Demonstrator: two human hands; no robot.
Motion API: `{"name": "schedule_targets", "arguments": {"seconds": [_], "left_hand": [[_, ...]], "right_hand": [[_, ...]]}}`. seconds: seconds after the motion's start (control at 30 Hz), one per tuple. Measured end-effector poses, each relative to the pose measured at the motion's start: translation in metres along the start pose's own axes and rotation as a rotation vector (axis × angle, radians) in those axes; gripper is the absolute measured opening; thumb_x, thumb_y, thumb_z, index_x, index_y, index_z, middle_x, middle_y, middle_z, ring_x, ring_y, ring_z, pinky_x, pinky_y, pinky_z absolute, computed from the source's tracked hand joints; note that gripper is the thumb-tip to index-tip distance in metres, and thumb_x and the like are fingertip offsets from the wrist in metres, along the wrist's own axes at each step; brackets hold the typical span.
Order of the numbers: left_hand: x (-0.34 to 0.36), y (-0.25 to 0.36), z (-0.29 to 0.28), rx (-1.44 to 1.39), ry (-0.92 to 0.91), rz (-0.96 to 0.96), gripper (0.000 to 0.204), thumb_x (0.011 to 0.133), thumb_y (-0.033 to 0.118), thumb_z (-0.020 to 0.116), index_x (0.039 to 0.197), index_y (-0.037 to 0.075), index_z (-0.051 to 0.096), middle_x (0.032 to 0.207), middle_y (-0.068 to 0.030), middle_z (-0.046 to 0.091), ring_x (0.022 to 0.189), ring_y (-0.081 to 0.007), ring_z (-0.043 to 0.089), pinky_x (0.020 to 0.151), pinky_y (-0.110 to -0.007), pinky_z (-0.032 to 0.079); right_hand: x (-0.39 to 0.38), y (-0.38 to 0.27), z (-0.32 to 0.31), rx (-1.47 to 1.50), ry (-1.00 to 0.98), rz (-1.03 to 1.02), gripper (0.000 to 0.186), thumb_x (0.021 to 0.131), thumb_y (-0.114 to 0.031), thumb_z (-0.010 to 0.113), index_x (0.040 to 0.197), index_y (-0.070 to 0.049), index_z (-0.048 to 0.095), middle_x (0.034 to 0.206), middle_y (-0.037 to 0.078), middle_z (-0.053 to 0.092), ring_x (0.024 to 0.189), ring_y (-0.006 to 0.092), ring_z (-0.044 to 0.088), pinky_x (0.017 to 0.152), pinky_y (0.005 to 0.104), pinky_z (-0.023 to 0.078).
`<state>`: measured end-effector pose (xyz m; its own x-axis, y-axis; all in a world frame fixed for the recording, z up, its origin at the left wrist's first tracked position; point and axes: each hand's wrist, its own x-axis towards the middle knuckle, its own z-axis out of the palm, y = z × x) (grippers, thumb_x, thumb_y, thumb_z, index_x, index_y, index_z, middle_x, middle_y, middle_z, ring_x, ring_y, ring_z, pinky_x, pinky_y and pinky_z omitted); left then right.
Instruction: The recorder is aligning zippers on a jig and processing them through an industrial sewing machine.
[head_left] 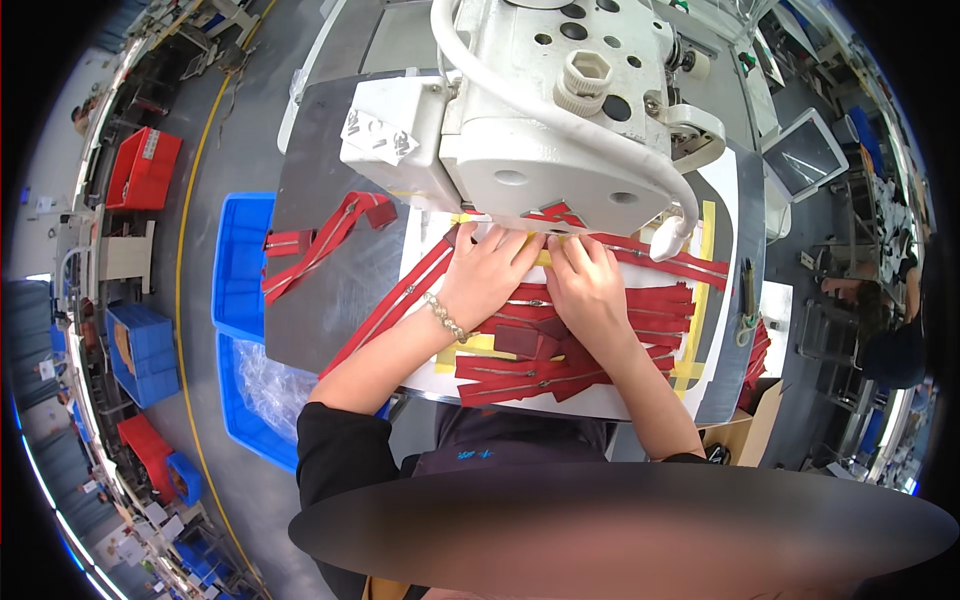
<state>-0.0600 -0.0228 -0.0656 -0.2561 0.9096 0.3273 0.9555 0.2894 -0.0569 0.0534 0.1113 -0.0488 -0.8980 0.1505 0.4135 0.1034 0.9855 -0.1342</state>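
Under the front of a white sewing machine head [555,165], my left hand [485,275] and my right hand [588,290] are side by side, fingertips close together. Their fingers bend down onto a red zipper [405,295], which trails toward the lower left from my left hand. The fingertips are closed on it, partly hidden by the machine. A beaded bracelet [450,318] circles my left wrist. Another red zipper length [660,258] runs to the right of my right hand. Nearer me, several red zippers [535,380] lie stacked below my hands, partly covered by my right forearm.
More red zipper [335,235] hangs over the table's left side. Blue bins [245,260] stand beside it, the nearer one holding clear plastic [270,385]. Scissors [746,325] lie at the right edge. Yellow tape [706,245] marks the white work surface. A cardboard box [755,425] stands lower right.
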Motion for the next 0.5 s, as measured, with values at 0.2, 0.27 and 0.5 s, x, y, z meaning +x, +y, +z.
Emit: {"name": "schedule_targets", "arguments": {"seconds": [0.2, 0.27, 0.5], "left_hand": [[0.002, 0.0013, -0.002, 0.014, 0.015, 0.001, 0.034, 0.085, 0.021, 0.052, 0.118, 0.022, 0.061, 0.107, 0.0078, 0.057, 0.095, -0.0097, 0.053, 0.094, -0.046, 0.03], [0.0041, -0.0001, -0.0009, 0.002, 0.06, 0.0, 0.033, 0.084, 0.02, 0.053, 0.116, 0.019, 0.061, 0.105, 0.0062, 0.057, 0.095, -0.0111, 0.053, 0.092, -0.045, 0.033], [0.0045, -0.0015, 0.0006, -0.016, 0.101, 0.002, 0.033, 0.082, 0.019, 0.055, 0.114, 0.017, 0.06, 0.107, 0.006, 0.058, 0.095, -0.0118, 0.052, 0.09, -0.043, 0.034]], "right_hand": [[0.0, -0.0003, 0.0001, 0.004, -0.006, 0.012, 0.031, 0.074, -0.009, 0.066, 0.103, 0.002, 0.065, 0.096, 0.009, 0.058, 0.091, 0.0244, 0.058, 0.076, 0.034, 0.048], [0.0004, -0.0007, 0.0004, -0.007, 0.019, 0.003, 0.024, 0.076, -0.008, 0.062, 0.098, 0.002, 0.066, 0.095, 0.01, 0.058, 0.091, 0.0244, 0.059, 0.074, 0.033, 0.049], [-0.0001, 0.0015, 0.0049, -0.007, 0.019, 0.007, 0.023, 0.074, -0.008, 0.063, 0.096, 0.001, 0.066, 0.094, 0.009, 0.058, 0.09, 0.0247, 0.06, 0.074, 0.0334, 0.049]]}}
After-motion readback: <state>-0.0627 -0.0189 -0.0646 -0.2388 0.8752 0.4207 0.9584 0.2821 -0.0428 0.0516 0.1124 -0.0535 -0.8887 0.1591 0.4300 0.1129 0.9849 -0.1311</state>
